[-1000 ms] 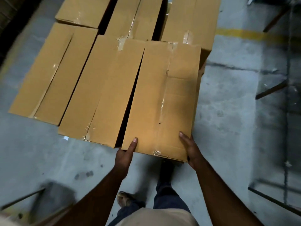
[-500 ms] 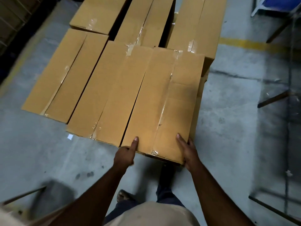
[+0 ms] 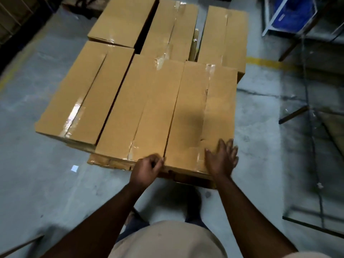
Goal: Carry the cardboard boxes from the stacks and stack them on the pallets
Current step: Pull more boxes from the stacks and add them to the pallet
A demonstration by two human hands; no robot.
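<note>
The cardboard box (image 3: 193, 116) I carried lies flat on the top layer, flush against the middle box (image 3: 137, 112) to its left. My left hand (image 3: 147, 169) is curled at the box's near-left corner, with thumb and fingertips pinching the edge by the seam. My right hand (image 3: 221, 159) rests flat on the box's top near its near-right corner, fingers spread. A third box (image 3: 83, 97) lies further left in the same row. Behind stand three more boxes (image 3: 122, 21), (image 3: 173, 30), (image 3: 225, 40). A lower layer of cardboard (image 3: 109, 162) shows under the front edge.
Grey concrete floor (image 3: 46, 183) surrounds the stack. A yellow floor line (image 3: 264, 63) runs at the right. Metal frame bars (image 3: 292, 115) and a blue-and-white rack (image 3: 290, 13) stand at the right. My feet are just in front of the stack.
The box has slid forward and left until it closed the gap with the middle box. My right hand moved from the box's end onto its top; the camera came closer.
</note>
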